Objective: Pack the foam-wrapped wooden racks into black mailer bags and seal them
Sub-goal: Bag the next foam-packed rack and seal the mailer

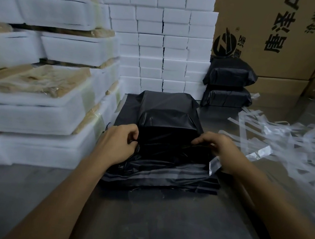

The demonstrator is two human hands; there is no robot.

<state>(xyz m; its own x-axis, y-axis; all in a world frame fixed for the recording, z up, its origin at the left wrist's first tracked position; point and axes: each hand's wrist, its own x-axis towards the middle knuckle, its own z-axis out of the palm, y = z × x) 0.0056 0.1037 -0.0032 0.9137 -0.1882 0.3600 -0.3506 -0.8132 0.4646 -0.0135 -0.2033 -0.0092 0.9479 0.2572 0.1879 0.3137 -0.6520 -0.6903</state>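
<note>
Though bagged, rack unseen: mailer bag (168,124).

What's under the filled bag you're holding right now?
The filled bag lies on a stack of flat black mailer bags on the table. Left hand and right hand pinch its open end. Its contents are covered.

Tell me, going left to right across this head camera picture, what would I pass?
Stacked foam-wrapped racks → left hand → black mailer bag gripped by both hands → right hand → pile of peeled seal strips.
</note>
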